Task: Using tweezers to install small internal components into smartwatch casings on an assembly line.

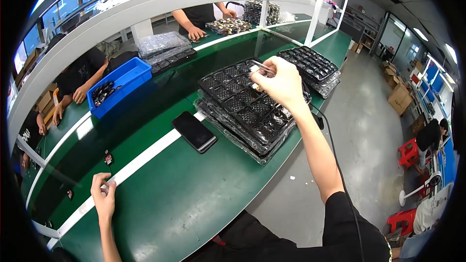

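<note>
My right hand is over a stack of black plastic compartment trays. Its fingers pinch a small, thin, dark and shiny piece, too blurred to name. At the near left, my left hand hovers by the white strip along the bench, fingers curled and thumb apart, with nothing visible in them. Just beyond it, a small dark and red part lies on the dark green belt. Another small part is farther left on the belt. A black phone rests between my hands, beside the trays.
A blue bin holds dark parts across the belt. More trays are stacked at the right; plastic-wrapped ones stand at the far side. A white frame arches overhead. Co-workers' hands are at the opposite side. A black cable hangs along my right arm.
</note>
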Motion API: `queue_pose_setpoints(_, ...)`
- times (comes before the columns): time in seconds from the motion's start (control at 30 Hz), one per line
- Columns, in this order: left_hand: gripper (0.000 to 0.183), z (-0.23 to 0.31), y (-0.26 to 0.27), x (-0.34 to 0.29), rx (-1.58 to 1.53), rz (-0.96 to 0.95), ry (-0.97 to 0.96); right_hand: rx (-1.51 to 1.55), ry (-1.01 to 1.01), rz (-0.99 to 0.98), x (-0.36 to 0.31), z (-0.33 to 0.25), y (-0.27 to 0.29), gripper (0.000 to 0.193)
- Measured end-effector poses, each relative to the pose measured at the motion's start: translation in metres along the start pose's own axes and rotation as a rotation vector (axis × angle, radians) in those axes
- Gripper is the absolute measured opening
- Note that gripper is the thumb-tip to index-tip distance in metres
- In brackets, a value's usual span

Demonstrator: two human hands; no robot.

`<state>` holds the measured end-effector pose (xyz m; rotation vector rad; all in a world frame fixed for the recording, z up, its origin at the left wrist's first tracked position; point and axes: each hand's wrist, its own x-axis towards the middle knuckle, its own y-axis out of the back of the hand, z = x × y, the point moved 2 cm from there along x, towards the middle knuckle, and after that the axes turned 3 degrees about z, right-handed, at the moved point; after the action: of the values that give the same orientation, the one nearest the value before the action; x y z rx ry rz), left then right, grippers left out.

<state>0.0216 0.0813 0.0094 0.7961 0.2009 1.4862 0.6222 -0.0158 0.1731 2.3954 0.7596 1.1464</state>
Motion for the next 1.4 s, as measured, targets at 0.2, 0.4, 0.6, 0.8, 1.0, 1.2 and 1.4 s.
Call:
queue_pose_setpoints(0.2,0.065,0.005,-0.036,0.041,0.385,0.115,-0.026,-0.362,-0.087,-0.111,0.018,0.086,-0.009,0.06)
queue_pose_setpoints(0.4,0.066,-0.003,-0.059,0.072,0.525,0.053,-0.012,-0.162,-0.132,0.002,0.021,0.103,0.002,0.05)
queue_pose_setpoints(0.6,0.057,-0.033,-0.051,0.069,0.208,0.077,-0.098,0.445,-0.029,-0.195,-0.003,0.039,-0.012,0.023)
queue_pose_setpoints(0.8,0.064,0.046,-0.053,-0.013,-0.078,-0.28,-0.267,0.765,-0.161,-0.679,-0.127,-0.087,-0.043,0.013)
queue_pose_setpoints(1.0,0.073,0.061,-0.026,-0.071,-0.036,-0.344,-0.263,0.822,-0.121,-1.077,-0.224,-0.121,-0.172,0.018)
queue_pose_setpoints(1.2,0.075,0.054,-0.015,-0.075,0.013,-0.326,-0.195,0.821,-0.008,-1.065,-0.24,-0.15,-0.224,0.024)
queue_pose_setpoints(1.4,0.073,0.051,-0.013,-0.073,0.043,-0.287,-0.259,0.877,-0.143,-1.082,-0.245,-0.147,-0.214,0.022)
